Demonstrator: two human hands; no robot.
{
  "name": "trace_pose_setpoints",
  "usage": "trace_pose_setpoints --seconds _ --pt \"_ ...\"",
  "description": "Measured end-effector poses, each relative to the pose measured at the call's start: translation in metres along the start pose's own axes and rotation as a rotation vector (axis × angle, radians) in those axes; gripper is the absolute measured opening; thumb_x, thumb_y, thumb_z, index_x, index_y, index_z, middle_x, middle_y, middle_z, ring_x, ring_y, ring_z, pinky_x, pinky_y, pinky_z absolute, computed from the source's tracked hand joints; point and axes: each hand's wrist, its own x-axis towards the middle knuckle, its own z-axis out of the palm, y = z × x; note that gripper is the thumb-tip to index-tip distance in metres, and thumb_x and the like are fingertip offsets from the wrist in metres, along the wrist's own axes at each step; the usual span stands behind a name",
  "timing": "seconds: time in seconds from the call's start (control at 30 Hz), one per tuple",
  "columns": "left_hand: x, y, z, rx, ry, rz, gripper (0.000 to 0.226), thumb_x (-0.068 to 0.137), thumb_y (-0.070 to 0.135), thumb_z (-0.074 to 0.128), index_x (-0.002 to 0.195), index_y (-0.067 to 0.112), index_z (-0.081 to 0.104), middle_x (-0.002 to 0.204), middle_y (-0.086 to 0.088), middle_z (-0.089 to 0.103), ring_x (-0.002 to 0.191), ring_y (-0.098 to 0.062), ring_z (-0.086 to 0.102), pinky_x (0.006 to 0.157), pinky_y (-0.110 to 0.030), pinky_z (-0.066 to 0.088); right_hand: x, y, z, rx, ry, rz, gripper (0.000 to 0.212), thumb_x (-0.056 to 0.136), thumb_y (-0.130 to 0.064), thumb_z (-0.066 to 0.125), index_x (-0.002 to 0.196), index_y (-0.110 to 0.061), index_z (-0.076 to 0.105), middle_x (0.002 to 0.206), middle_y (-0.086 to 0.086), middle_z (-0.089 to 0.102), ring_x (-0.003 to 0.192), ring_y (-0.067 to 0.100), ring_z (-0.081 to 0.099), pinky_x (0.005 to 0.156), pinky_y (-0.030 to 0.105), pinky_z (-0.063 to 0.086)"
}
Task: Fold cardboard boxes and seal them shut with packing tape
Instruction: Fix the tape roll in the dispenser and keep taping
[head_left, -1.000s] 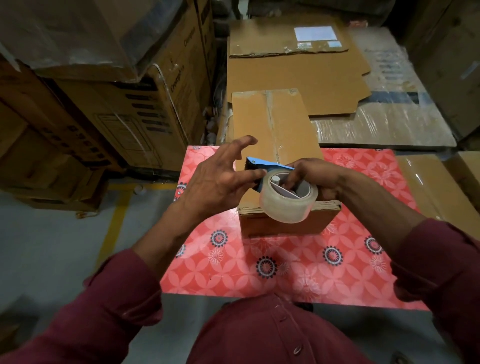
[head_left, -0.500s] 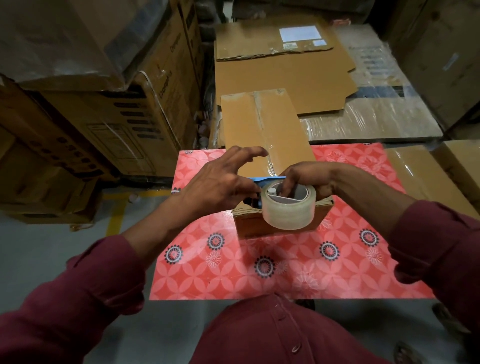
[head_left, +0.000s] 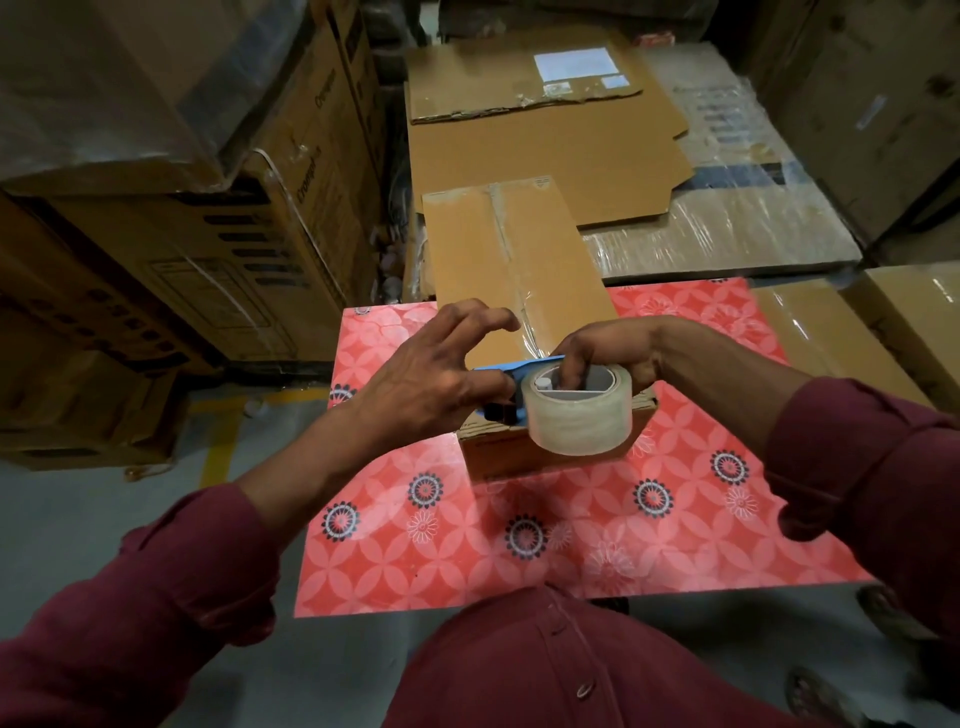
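While both hands grip the tape dispenser (head_left: 566, 402), the box (head_left: 519, 270) overhangs the table's (head_left: 519, 566) far edge.

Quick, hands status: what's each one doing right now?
Left hand: pinches the blue tape dispenser, other fingers spread.
Right hand: grips the tape roll, fingers in its core.

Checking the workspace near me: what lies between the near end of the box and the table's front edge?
In the head view, only bare patterned tabletop lies between the box and the front edge; the tape roll hangs over the box's end.
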Motion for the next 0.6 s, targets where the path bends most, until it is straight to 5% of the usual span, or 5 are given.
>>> trace_pose_setpoints --seconds 0.13,0.33,0.47,0.6 --pt "-0.007 -0.006 -0.006 -0.054 0.004 0.008 0.018 0.106 0.021 0.062 0.097 0.02 0.077 0.136 -0.021 0.05 0.124 -0.041 0.048 0.091 -0.048 0.049 -0.006 0.003 -0.007 0.053 -0.027 -0.031 0.032 0.085 0.005 0.041 0.065 0.0 0.065 0.059 0.013 0.062 0.042 0.021 0.061 0.039 0.02 0.045" --pt "-0.013 -0.019 -0.001 -0.13 0.062 -0.027 0.011 0.1 0.017 0.072 0.11 0.019 0.079 0.131 -0.023 0.055 0.111 -0.04 0.056 0.081 -0.049 0.051 -0.005 -0.003 -0.011 0.043 -0.033 -0.067 0.016 0.064 -0.002 0.056 0.067 -0.003 0.071 0.063 0.013 0.066 0.047 0.021 0.065 0.042 0.021 0.048" --pt "-0.023 -0.01 0.009 -0.276 0.198 -0.176 0.02 0.093 0.014 0.08 0.112 0.01 0.081 0.123 -0.02 0.058 0.105 -0.032 0.062 0.077 -0.044 0.053 -0.004 -0.002 -0.018 0.057 0.017 -0.111 0.02 0.065 -0.002 0.053 0.065 -0.005 0.073 0.062 0.012 0.067 0.047 0.02 0.064 0.042 0.021 0.047" --pt "-0.024 0.007 0.018 -0.39 0.417 -0.464 0.019 0.087 0.016 0.087 0.102 0.008 0.08 0.106 -0.009 0.065 0.078 -0.021 0.065 0.06 -0.035 0.052 -0.001 0.0 -0.027 0.047 0.004 -0.108 0.013 0.062 -0.003 0.062 0.071 -0.003 0.071 0.067 0.013 0.066 0.051 0.021 0.065 0.045 0.022 0.048"
